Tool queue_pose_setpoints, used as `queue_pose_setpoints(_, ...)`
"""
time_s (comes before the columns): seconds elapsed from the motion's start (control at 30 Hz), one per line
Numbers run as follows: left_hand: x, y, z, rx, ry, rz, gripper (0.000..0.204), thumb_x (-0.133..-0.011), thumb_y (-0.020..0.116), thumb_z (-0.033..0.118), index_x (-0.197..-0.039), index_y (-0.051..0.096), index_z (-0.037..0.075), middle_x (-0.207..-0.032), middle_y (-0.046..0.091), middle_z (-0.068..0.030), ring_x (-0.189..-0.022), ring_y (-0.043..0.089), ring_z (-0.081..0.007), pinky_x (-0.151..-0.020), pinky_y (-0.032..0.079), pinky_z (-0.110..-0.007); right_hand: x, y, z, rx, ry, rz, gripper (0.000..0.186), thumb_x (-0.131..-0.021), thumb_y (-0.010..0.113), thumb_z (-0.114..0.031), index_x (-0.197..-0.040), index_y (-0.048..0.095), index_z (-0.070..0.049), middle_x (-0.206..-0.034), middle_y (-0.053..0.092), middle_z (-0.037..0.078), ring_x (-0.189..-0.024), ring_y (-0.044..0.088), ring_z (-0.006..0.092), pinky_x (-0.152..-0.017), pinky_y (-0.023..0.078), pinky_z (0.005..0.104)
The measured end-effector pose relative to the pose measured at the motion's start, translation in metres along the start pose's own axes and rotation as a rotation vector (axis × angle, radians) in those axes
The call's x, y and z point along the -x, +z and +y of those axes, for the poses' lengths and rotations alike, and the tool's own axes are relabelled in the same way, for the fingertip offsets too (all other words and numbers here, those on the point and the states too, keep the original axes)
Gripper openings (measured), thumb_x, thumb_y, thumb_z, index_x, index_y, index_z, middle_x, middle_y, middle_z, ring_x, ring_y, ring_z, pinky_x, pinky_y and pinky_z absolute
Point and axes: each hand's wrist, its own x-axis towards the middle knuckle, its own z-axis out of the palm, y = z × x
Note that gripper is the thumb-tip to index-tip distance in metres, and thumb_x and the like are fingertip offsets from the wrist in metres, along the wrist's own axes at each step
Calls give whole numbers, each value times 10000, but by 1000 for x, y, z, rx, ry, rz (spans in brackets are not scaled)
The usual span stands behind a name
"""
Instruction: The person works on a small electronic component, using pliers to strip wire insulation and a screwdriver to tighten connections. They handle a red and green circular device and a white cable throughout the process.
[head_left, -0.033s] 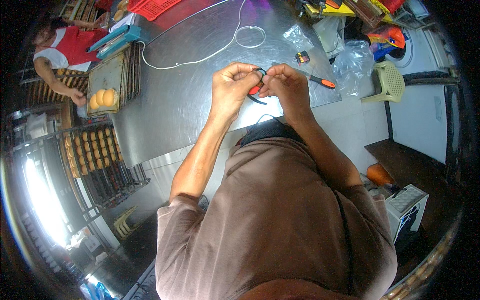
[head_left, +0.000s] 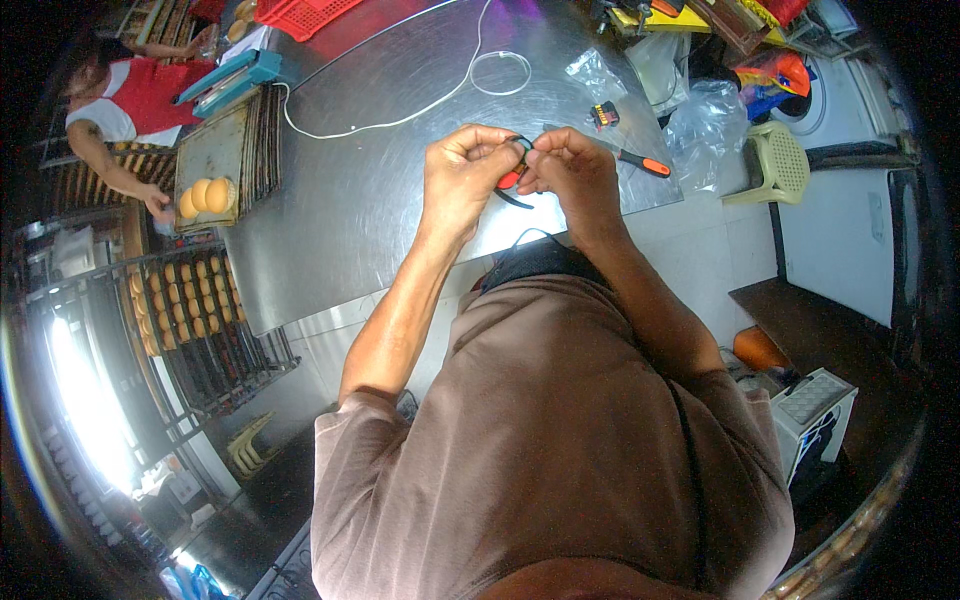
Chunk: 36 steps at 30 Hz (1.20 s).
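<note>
Both hands meet above the near edge of a steel table (head_left: 400,190). My left hand (head_left: 463,180) pinches a thin black strip (head_left: 515,201) between thumb and fingers, one end hanging below. Opposite it, my right hand (head_left: 577,175) has its fingertips pinched together at the same spot, touching the strip's upper part. A small red piece (head_left: 508,181) shows beneath the fingers; whether it is joined to the strip I cannot tell. A screwdriver with an orange and black handle (head_left: 645,163) lies just right of my right hand, its tip hidden behind that hand.
A white cable (head_left: 400,124) loops across the table. Near the right end lie a small black and yellow pack (head_left: 604,115) and clear plastic bags (head_left: 705,135). A green plastic stool (head_left: 780,165) stands beyond. At left, a co-worker's hand (head_left: 157,203) is beside trays with buns (head_left: 208,196).
The co-worker's hand at the left has shifted slightly beside the tray. My own hands and the black strip look the same.
</note>
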Motion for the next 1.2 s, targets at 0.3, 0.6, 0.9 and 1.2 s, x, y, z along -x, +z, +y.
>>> queue_pose_setpoints(0.3, -1, -1, -2, 15, -39, -30, 158, -828, 654, -2, -965, 658, -79, -795, 683, -117, -677, 632, -112, -601, 505, -221, 0, -2, 3, 7, -3, 25, 99, -848, 626, -19, -915, 579, 36, -724, 654, 114, -639, 680, 155, -580, 570, 256)
queue_pose_setpoints(0.6, -1, -3, -7, 69, -48, -51, 156, -845, 641, 11, -975, 666, -71, -861, 681, -95, -757, 630, -111, -672, 503, -228, -1, -3, 1, -20, 15, 40, 116, -856, 630, -56, -913, 584, 35, -718, 653, 111, -632, 677, 158, -580, 569, 253)
queue_pose_setpoints(0.9, 0, -2, -9, 71, -70, -12, 105, -847, 641, 3, -928, 660, -60, -802, 663, -90, -673, 610, -97, -600, 490, -224, 1, -2, 5, -4, -10, -8, 152, -830, 656, -23, -925, 560, 46, -767, 668, 136, -653, 681, 159, -586, 572, 250)
queue_pose_setpoints(1.2, 2, -2, -8, 59, -69, -5, 95, -847, 637, -1, -916, 657, -62, -776, 658, -96, -653, 607, -103, -582, 492, -227, 4, -1, 3, 9, 15, -1, 153, -826, 660, -17, -923, 558, 45, -766, 671, 143, -657, 684, 165, -580, 572, 258)
